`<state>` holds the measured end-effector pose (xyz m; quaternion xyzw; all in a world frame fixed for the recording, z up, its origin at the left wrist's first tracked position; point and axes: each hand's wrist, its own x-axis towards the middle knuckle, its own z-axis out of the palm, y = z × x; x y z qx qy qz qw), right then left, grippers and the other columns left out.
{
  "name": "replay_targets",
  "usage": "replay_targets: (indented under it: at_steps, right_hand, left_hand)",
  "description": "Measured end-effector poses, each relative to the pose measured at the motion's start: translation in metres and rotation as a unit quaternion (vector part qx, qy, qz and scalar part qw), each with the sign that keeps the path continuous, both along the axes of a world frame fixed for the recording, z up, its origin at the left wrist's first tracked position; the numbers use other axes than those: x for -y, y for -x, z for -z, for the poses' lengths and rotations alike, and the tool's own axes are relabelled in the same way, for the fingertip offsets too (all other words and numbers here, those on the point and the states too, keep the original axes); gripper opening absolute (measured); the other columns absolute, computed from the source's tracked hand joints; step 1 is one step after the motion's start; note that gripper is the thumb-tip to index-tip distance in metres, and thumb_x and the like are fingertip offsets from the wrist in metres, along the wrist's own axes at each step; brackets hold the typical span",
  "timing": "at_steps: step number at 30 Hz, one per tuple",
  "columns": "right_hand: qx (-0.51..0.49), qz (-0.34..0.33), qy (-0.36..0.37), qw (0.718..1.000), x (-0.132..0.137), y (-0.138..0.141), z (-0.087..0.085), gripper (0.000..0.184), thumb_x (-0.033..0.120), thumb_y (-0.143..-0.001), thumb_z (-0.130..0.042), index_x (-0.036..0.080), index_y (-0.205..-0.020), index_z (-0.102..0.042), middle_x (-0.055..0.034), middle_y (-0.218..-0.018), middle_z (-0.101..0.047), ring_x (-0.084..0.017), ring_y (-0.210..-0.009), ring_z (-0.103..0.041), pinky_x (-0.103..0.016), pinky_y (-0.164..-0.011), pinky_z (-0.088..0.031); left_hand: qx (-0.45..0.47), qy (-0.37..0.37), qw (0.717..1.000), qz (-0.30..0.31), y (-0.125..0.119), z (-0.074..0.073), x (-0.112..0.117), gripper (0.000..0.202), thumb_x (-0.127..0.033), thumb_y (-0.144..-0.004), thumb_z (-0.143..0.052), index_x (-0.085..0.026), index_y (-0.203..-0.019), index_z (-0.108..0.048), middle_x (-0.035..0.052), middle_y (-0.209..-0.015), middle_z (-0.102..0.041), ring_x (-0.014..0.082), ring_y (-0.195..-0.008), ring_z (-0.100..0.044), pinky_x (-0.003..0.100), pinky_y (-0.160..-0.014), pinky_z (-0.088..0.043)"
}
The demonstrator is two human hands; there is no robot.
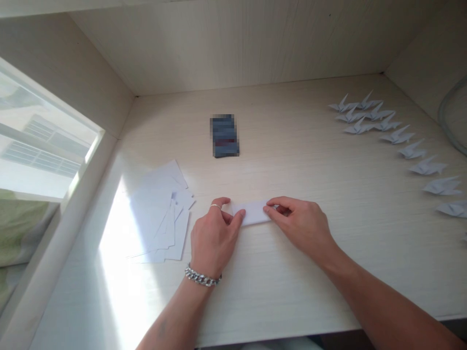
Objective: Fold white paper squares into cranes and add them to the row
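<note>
A small folded piece of white paper lies low over the desk between my two hands. My left hand, with a ring and a chain bracelet, grips its left end between thumb and fingers. At the right end, my right hand pinches the paper's corner with thumb and index finger. The paper looks like a narrow rectangle with its long edge toward me. Part of its left end is covered by my left thumb and fingers.
Loose white paper sheets and strips are scattered left of my hands, partly in sunlight. A dark blurred rectangular object lies further back. Several folded paper cranes line the right side. A window borders the left; a cable hangs far right.
</note>
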<state>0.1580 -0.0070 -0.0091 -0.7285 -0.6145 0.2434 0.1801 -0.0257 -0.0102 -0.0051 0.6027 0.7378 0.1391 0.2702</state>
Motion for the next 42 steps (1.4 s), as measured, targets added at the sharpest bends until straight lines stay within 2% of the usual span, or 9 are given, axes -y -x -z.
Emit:
replay_targets:
  at_steps: [6, 16, 27, 37, 42]
  right_hand:
    - [-0.002, 0.001, -0.003, 1.0, 0.0001, -0.0005, 0.0009, 0.014, 0.043, -0.079, -0.063, 0.037, -0.083, -0.075, 0.0071, -0.072, -0.073, -0.017, -0.066, -0.064, -0.029, -0.061, -0.042]
    - [-0.006, 0.008, -0.003, 1.0, 0.0011, -0.0006, -0.0004, 0.015, 0.043, -0.08, -0.062, 0.038, -0.083, -0.075, 0.0079, -0.073, -0.074, -0.018, -0.068, -0.066, -0.03, -0.062, -0.044]
    - [-0.014, 0.01, -0.017, 1.0, 0.0016, -0.0008, 0.0008, 0.018, 0.041, -0.08, -0.061, 0.034, -0.084, -0.077, 0.0035, -0.078, -0.076, -0.02, -0.071, -0.069, -0.031, -0.066, -0.049]
    - [-0.019, 0.015, -0.002, 1.0, 0.0016, -0.001, -0.0003, 0.018, 0.042, -0.08, -0.062, 0.036, -0.086, -0.077, 0.005, -0.08, -0.076, -0.021, -0.075, -0.069, -0.032, -0.07, -0.05]
    - [-0.023, 0.014, -0.013, 1.0, 0.0017, -0.0014, 0.0012, 0.017, 0.042, -0.08, -0.063, 0.035, -0.086, -0.077, 0.0048, -0.079, -0.076, -0.02, -0.073, -0.069, -0.032, -0.067, -0.05]
  left_hand:
    - [-0.004, 0.007, 1.0, -0.005, -0.0005, 0.0, -0.0009, 0.034, -0.05, -0.083, -0.055, -0.023, -0.105, -0.057, -0.0005, -0.071, -0.073, 0.0235, -0.074, -0.067, 0.035, -0.066, -0.043]
    - [0.002, 0.012, 1.0, -0.011, -0.0005, -0.0007, -0.0017, 0.031, -0.051, -0.083, -0.054, -0.024, -0.099, -0.054, -0.0008, -0.071, -0.073, 0.0235, -0.073, -0.066, 0.034, -0.064, -0.041]
    - [0.003, 0.01, 1.0, -0.017, -0.0015, -0.0012, -0.0022, 0.03, -0.051, -0.083, -0.055, -0.023, -0.096, -0.055, 0.0, -0.071, -0.072, 0.0229, -0.07, -0.067, 0.034, -0.063, -0.042]
    - [-0.001, 0.006, 1.0, -0.018, -0.0015, 0.0011, -0.0021, 0.03, -0.052, -0.083, -0.054, -0.024, -0.092, -0.054, -0.0007, -0.07, -0.073, 0.0221, -0.07, -0.066, 0.034, -0.063, -0.041]
    - [-0.004, 0.016, 1.0, -0.023, -0.0019, -0.0001, -0.0028, 0.028, -0.052, -0.083, -0.054, -0.024, -0.087, -0.053, -0.0008, -0.071, -0.073, 0.0223, -0.071, -0.066, 0.034, -0.063, -0.04]
